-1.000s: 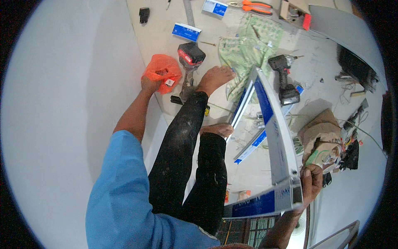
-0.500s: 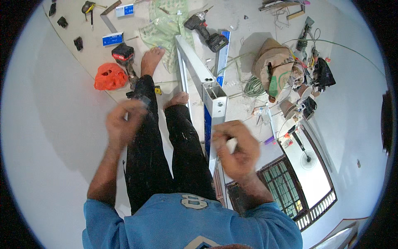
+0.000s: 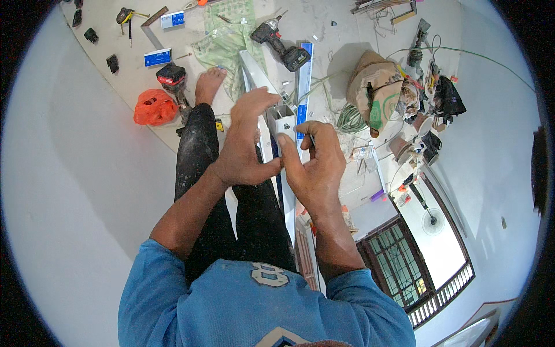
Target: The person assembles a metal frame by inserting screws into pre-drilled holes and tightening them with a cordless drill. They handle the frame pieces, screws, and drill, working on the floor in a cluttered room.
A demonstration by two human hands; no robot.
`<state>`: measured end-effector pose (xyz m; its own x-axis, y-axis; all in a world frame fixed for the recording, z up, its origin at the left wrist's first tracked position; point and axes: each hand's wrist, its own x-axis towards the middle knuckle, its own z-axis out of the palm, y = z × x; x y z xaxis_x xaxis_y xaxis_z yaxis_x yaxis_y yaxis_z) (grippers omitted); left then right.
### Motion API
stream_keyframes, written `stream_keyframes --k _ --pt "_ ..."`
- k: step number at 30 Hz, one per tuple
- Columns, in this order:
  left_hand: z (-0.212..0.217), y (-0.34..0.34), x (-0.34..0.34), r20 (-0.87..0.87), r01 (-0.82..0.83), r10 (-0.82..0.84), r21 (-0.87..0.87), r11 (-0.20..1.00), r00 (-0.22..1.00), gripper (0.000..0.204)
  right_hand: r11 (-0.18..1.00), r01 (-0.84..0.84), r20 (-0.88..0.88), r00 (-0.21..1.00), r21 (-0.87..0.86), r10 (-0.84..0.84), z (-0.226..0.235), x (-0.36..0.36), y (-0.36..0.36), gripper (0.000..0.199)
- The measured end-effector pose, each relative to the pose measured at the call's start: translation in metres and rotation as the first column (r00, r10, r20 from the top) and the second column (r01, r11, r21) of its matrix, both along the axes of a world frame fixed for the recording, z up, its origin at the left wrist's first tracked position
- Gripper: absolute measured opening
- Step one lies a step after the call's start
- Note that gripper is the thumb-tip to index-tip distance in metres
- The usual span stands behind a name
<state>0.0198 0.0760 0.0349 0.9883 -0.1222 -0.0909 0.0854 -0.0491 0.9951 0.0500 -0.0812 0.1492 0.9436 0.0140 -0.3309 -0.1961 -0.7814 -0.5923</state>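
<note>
A white aluminium frame (image 3: 284, 125) stands upright between my legs, its hollow box-shaped corner on top with a dark screw or hole in its face. My left hand (image 3: 243, 139) curves round the left side of this corner, fingers over the top and thumb lower down. On the right side, my right hand (image 3: 317, 165) has its thumb against the corner's face and its other fingers curled. A small dark bit shows between those fingers, too small to name. Part of the frame is hidden behind both hands.
Beyond the frame lie a cordless drill (image 3: 280, 45), a blue-and-white profile (image 3: 304, 81) and a green sheet (image 3: 228, 46). Another cordless tool (image 3: 173, 81) and an orange bag (image 3: 155, 107) lie left. A brown sack (image 3: 376, 92), coiled cable (image 3: 351, 120) and a fan (image 3: 432, 221) are right.
My left hand has swung right and forward from above my leg onto the frame's corner. My right hand has moved slightly up and left to the same corner.
</note>
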Motion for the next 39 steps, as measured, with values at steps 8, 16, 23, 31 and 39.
stream_keyframes --k 8,16,23,31,39 --pt "-0.061 -0.036 0.04 0.141 -0.142 0.163 -0.149 0.979 0.976 0.053 0.928 -0.317 0.197 0.914 -0.197 0.355 -0.01 0.012 -0.001 0.016" --pt "-0.079 -0.045 0.044 -0.003 -0.055 0.058 -0.338 0.94 0.998 0.064 0.737 -0.601 0.002 0.775 -0.31 0.633 -0.01 0.03 -0.018 0.026" --pt "-0.076 -0.054 0.05 0.024 -0.145 0.163 -0.351 0.925 0.986 0.061 0.463 -0.88 0.026 0.463 -0.102 0.886 -0.002 0.062 -0.039 0.027" --pt "-0.078 -0.055 0.05 0.094 -0.138 0.176 -0.32 0.937 0.98 0.069 0.645 -0.764 0.168 0.636 0.006 0.753 -0.022 0.069 -0.045 0.031" --pt "-0.073 -0.054 0.05 0.252 -0.138 0.197 -0.233 0.963 0.948 0.06 0.61 -0.773 0.213 0.575 -0.173 0.79 -0.02 0.054 -0.062 0.038"
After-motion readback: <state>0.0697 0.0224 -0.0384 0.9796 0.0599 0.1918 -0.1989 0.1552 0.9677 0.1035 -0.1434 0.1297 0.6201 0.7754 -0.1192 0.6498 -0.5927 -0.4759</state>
